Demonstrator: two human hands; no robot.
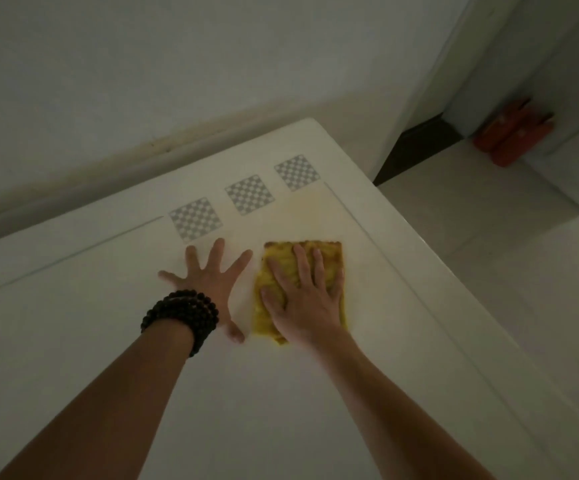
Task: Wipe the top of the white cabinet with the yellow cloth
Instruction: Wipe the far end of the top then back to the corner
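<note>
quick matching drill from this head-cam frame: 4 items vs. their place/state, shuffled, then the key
Items:
1. yellow cloth
2. left hand
3. beaded bracelet
4. red object

Places/states:
A. on the floor by the far wall, right of the white cabinet
B. flat under the right hand
C. wrapped around the left wrist
D. fingers spread, palm down on the bare cabinet top

Pairs: 1-B, 2-D, 3-C, 4-A
</note>
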